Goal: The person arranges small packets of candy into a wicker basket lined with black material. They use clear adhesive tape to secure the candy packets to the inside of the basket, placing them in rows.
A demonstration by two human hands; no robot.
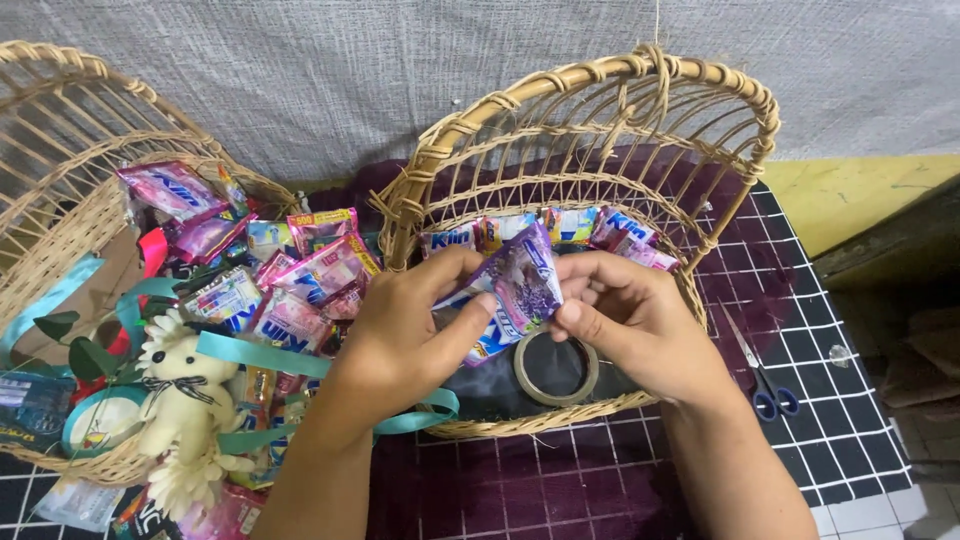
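While over basket [470,425], both hands [520,325] pinch purple sachet [520,283]

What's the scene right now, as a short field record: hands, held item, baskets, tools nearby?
left hand: pinches the purple sachet from its left side
right hand: pinches the same sachet from its right side
purple sachet: held over the right basket
right basket: wicker, a row of sachets along its back, tape roll inside
left basket: wicker, full of sachets, with teal ribbon and a cream plush toy
scissors: blue handles, lying on the grid-pattern cloth to the right
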